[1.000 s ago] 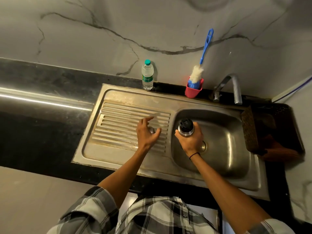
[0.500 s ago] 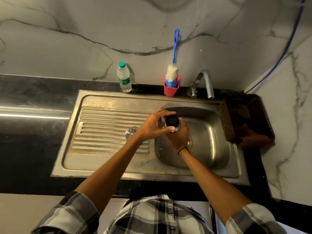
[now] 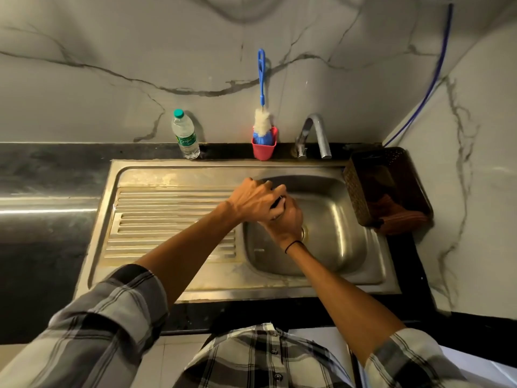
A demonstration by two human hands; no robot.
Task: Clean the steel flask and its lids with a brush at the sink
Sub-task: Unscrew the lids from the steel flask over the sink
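Over the steel sink [image 3: 349,228] my right hand [image 3: 285,222] grips the steel flask from below; the flask's body is hidden by both hands. My left hand [image 3: 253,198] covers the flask's top, fingers closed around its black lid [image 3: 277,202], of which only a dark sliver shows. The bottle brush [image 3: 262,119], with a blue handle and white bristles, stands upright in a red holder [image 3: 264,148] against the back wall, out of both hands' reach. A round steel lid seen earlier on the drainboard [image 3: 167,219] is now hidden under my left forearm.
A plastic water bottle [image 3: 185,135] stands at the back left of the sink. The tap [image 3: 316,135] curves over the basin's back edge. A dark basket [image 3: 389,186] with a brown cloth sits right of the sink. Black countertop [image 3: 42,247] extends left.
My left hand left the small steel lid on the drainboard, moved right to the flask and closed over its black lid. The view has shifted left and down.
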